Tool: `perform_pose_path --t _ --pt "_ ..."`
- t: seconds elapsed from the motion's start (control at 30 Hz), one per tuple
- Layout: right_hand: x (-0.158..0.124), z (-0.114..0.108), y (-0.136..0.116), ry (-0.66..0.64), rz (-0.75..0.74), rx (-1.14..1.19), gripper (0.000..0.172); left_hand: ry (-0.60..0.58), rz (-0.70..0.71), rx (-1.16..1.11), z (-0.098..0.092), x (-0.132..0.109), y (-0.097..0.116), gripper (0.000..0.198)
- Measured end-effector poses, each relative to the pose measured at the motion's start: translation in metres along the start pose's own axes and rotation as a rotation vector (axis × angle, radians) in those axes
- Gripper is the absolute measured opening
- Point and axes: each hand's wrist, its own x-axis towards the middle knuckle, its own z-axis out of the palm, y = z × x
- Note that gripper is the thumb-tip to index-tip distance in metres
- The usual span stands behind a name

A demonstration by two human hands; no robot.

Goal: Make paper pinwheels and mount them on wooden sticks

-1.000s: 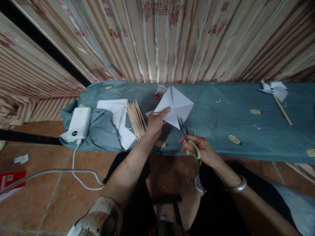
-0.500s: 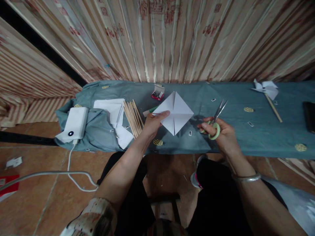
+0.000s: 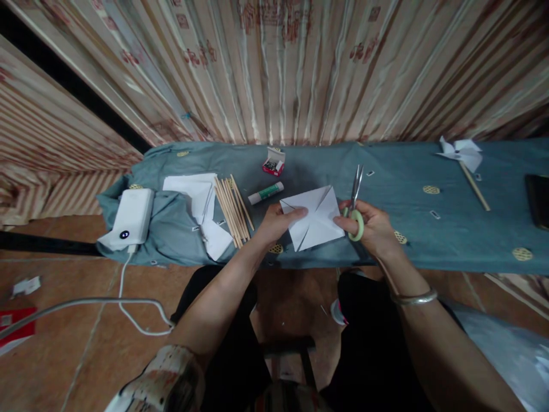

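A square of white paper (image 3: 316, 220) with slits running in from its corners is pinched at its left side by my left hand (image 3: 281, 220), thumb on top. My right hand (image 3: 372, 226) grips a pair of scissors (image 3: 355, 197) by its pale green handles, the blades pointing away from me and nearly together. The right thumb also touches the paper's right edge. Just beyond my left hand lies a glue stick (image 3: 266, 193) with a green label. Several wooden sticks (image 3: 234, 210) lie left of that hand.
A small red box (image 3: 273, 163) stands open at the back. White paper sheets (image 3: 193, 191) and a white power bank (image 3: 132, 216) with a cable lie left. A paper pinwheel (image 3: 463, 154) on a stick and a dark object (image 3: 538, 200) are at right. A curtain (image 3: 291, 74) hangs behind.
The paper has turned from a diamond to a more squared position and moved slightly nearer me. My right hand has come left to its edge with the scissors. The glue stick is now uncovered.
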Motion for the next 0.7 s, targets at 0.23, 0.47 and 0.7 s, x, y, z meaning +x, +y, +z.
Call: perform_pose_path --t 0.23,0.47,0.7 --pt "0.007 0.012 0.007 0.162 -0.072 0.048 0.034 -0.132 -0.104 -0.319 0.006 -0.003 0.011 0.062" --pt "0.013 0.028 0.006 0.264 -0.107 0.133 0.034 -0.142 -0.018 -0.353 0.016 -0.009 0.004 0.055" --pt "0.016 0.042 0.007 0.255 -0.094 0.185 0.033 0.005 0.109 -0.169 0.026 -0.008 0.002 0.043"
